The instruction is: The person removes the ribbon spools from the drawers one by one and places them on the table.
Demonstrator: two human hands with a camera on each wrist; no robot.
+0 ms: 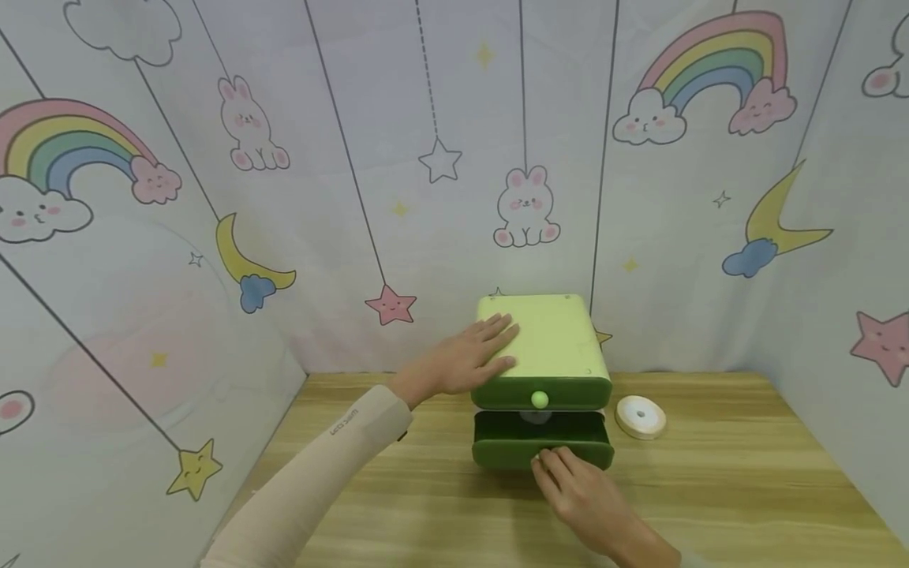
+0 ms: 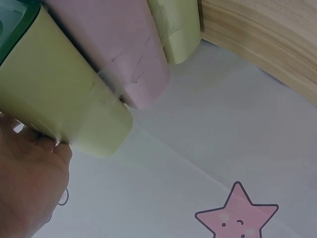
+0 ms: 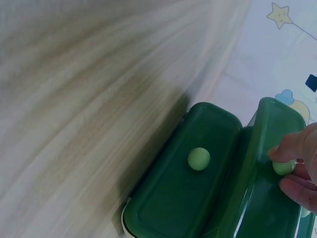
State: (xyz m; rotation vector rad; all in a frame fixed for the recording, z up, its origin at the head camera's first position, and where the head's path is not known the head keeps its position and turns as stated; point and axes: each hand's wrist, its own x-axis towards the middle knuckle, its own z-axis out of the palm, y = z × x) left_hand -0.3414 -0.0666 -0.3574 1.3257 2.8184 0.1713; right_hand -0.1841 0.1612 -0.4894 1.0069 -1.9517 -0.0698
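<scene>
A small drawer cabinet (image 1: 543, 335) with a pale yellow-green top stands against the back wall. My left hand (image 1: 465, 359) lies on its top near the left edge, fingers spread. The left wrist view shows the cabinet's side as stacked yellow and pink tiers (image 2: 114, 44). One dark green drawer (image 1: 497, 455) is pulled out below the top one. My right hand (image 1: 585, 497) pinches its round light green knob (image 3: 283, 168) between thumb and fingers. Something whitish and see-through (image 1: 536, 416) shows inside the drawer, too hidden to identify.
A white roll (image 1: 641, 417), like a spool of ribbon or tape, lies right of the cabinet on the wooden table (image 1: 710, 473). Under the pulled-out drawer, a lower drawer (image 3: 173, 198) with its own knob is closed. Cartoon-printed cloth (image 1: 454, 95) surrounds the table.
</scene>
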